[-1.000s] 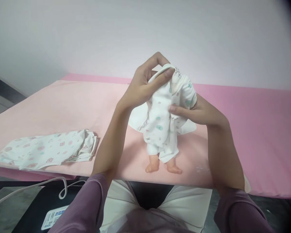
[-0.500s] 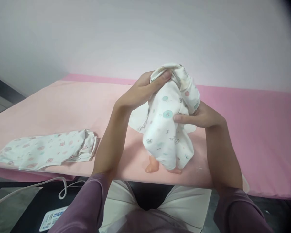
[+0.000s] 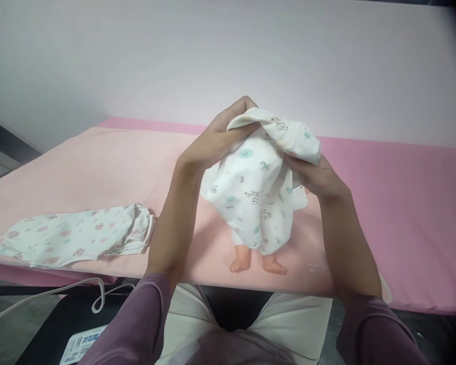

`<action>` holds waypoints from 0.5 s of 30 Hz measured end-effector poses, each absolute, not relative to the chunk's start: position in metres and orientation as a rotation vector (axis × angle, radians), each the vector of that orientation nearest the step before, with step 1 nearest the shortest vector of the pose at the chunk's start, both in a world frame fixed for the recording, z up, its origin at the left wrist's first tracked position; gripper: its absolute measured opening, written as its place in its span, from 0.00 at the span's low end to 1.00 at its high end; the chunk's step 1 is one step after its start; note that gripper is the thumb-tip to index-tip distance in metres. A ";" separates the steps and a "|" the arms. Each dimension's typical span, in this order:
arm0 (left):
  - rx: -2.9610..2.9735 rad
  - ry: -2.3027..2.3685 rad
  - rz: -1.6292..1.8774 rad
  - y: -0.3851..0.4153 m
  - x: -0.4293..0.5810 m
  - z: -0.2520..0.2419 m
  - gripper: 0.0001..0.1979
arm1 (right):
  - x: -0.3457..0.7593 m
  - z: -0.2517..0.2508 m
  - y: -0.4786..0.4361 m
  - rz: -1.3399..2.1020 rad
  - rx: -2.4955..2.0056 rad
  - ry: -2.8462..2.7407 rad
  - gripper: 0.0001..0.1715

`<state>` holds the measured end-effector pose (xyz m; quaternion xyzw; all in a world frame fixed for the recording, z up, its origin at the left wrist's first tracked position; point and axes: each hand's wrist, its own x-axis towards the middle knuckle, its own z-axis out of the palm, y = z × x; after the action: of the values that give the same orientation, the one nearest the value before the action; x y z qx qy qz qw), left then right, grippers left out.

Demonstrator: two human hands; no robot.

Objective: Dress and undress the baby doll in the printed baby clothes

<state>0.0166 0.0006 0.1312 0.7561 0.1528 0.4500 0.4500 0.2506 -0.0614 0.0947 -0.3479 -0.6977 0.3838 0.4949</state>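
Note:
A small baby doll (image 3: 256, 261) stands upright at the near edge of the pink padded table (image 3: 79, 162); only its bare legs and feet show. A white printed baby garment (image 3: 251, 195) is draped over its head and body. My left hand (image 3: 216, 139) is closed on the garment's top left edge above the doll's head. My right hand (image 3: 315, 175) grips the bunched fabric on the right side, fingers wrapped in the cloth. The doll's head and arms are hidden under the fabric.
A second folded printed garment (image 3: 72, 241) lies on the table at the left near the front edge. A white cable (image 3: 79, 291) and a printed card (image 3: 81, 344) sit below the table edge at lower left. A pale wall rises behind.
The garment has been lifted and spread over the doll, now covering its head and torso. My right hand moved up and back with the bunched fabric; the left stayed on top.

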 end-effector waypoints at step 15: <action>1.906 0.411 1.057 0.017 0.005 0.123 0.18 | 0.269 0.092 -0.046 0.649 -0.882 -1.766 0.30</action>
<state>0.0055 0.0166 0.1230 0.7694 0.1657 0.4267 0.4455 0.2690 -0.0465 0.0923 -0.3656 -0.7326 0.2693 0.5071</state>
